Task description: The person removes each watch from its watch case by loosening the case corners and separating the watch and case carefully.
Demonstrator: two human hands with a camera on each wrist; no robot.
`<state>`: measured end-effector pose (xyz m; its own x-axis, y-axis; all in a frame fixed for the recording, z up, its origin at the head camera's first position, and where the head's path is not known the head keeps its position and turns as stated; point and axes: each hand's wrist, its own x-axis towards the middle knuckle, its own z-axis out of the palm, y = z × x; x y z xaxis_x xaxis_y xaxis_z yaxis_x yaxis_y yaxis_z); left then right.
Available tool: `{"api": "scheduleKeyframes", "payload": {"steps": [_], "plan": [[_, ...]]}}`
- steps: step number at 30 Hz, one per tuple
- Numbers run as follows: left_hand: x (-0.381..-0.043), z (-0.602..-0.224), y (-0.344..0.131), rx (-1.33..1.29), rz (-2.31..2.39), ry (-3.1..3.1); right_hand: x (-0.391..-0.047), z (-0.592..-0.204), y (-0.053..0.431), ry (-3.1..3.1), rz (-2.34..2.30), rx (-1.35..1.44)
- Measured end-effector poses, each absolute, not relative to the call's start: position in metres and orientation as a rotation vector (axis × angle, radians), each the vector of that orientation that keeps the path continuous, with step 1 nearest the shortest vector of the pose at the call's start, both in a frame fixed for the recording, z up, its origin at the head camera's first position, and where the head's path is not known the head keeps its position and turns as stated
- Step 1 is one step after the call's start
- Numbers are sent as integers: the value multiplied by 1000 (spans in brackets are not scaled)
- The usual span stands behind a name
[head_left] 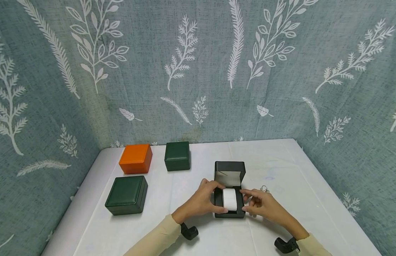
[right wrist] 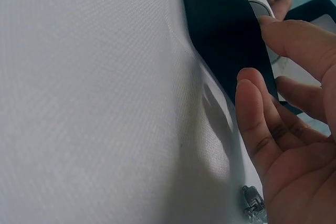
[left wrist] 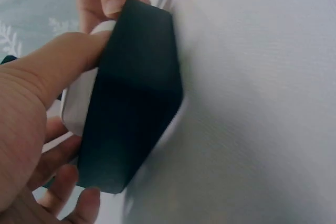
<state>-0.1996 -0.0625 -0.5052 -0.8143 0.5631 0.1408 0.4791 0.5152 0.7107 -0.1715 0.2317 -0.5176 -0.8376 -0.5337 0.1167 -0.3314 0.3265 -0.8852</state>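
A black watch box [head_left: 229, 215] stands with its lid up at the right of the table's middle. Inside it sits a white watch cushion [head_left: 229, 200], its round end rimmed with a dark ring in the right wrist view. My left hand [head_left: 205, 201] reaches over the box's left side, thumb at the front and forefinger at the back, holding the cushion by its left end. On the other side my right hand [head_left: 263, 206] touches the right rim with forefinger and thumb tips spread apart. Its other fingers bend loosely beside the outer wall [right wrist: 226, 30].
A silvery metal item [head_left: 264, 188], perhaps a link bracelet, lies partly hidden behind the right hand. To the left stand an orange box [head_left: 135, 159], a small green box [head_left: 177, 156] and a larger green box [head_left: 126, 195], all with lids down. A leaf-patterned cloth hangs behind the white-covered table.
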Motion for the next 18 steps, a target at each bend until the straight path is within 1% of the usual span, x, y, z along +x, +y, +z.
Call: {"api": "scheduleKeyframes", "payload": {"steps": [8,18], "plan": [[-198,-502,-65,930,1156,2636,-171,-518,231,2385,-1527,-809],[-199,-502,-66,1016,1053,2657,-170,-514,229,2348,-1556,-825]]}}
